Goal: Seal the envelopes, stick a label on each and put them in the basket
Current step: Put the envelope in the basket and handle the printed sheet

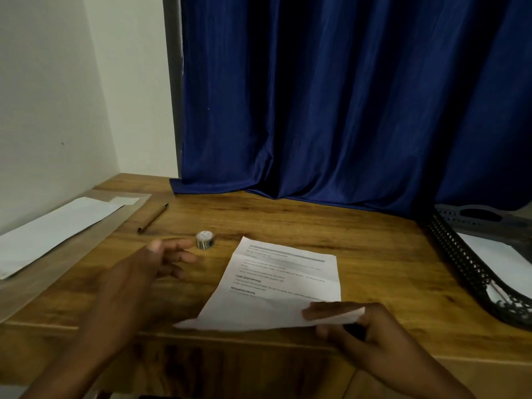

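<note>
A printed white sheet [285, 280] lies on the wooden desk [359, 243], its near right corner lifted and pinched by my right hand [354, 326]. My left hand [161, 260] hovers above the desk with fingers loosely spread, holding nothing, just short of a small roll of labels [205, 240]. A white envelope [54, 228] lies flat at the far left on a brown envelope or board [86, 243]. The black mesh basket [466, 272] stands at the right edge with white paper [495, 257] inside.
A dark pen [152, 218] lies between the envelopes and the label roll. A blue curtain [345, 96] hangs behind the desk and drapes onto its back edge. A white wall corner [72, 82] is at the left.
</note>
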